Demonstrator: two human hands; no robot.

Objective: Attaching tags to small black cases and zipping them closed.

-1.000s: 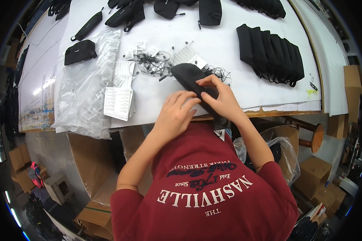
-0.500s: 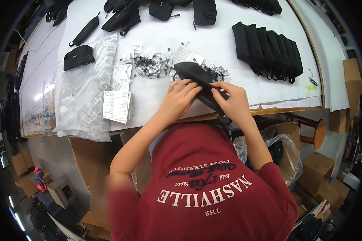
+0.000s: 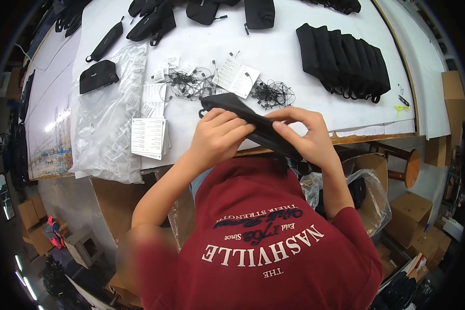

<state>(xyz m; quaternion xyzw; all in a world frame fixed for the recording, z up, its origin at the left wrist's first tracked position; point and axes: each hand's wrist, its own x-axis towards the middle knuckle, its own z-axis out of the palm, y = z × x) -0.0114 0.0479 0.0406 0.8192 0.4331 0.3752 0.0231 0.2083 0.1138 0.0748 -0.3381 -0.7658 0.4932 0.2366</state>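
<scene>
Both my hands grip a long black fabric pouch [image 3: 245, 121] over the near edge of the white table [image 3: 305, 95]. My left hand [image 3: 218, 137] clasps its middle from the left, fingers curled over the top. My right hand [image 3: 307, 137] pinches the pouch's lower right part between thumb and fingers. The pouch slants from upper left down to lower right, its far end lying on the table. Just beyond it lie tangled black strings [image 3: 273, 94] and white paper tags [image 3: 236, 76].
A row of black pouches [image 3: 343, 59] stands at the back right. Clear plastic bags [image 3: 108, 124] and printed white cards [image 3: 147, 135] lie at the left. More black pouches [image 3: 155, 20] line the far edge. A bag-lined cardboard box [image 3: 364, 191] sits below the table, right.
The pouch has turned from a bundled lump into a stretched slanting strip. My hands have shifted slightly apart along it, the right one sliding lower.
</scene>
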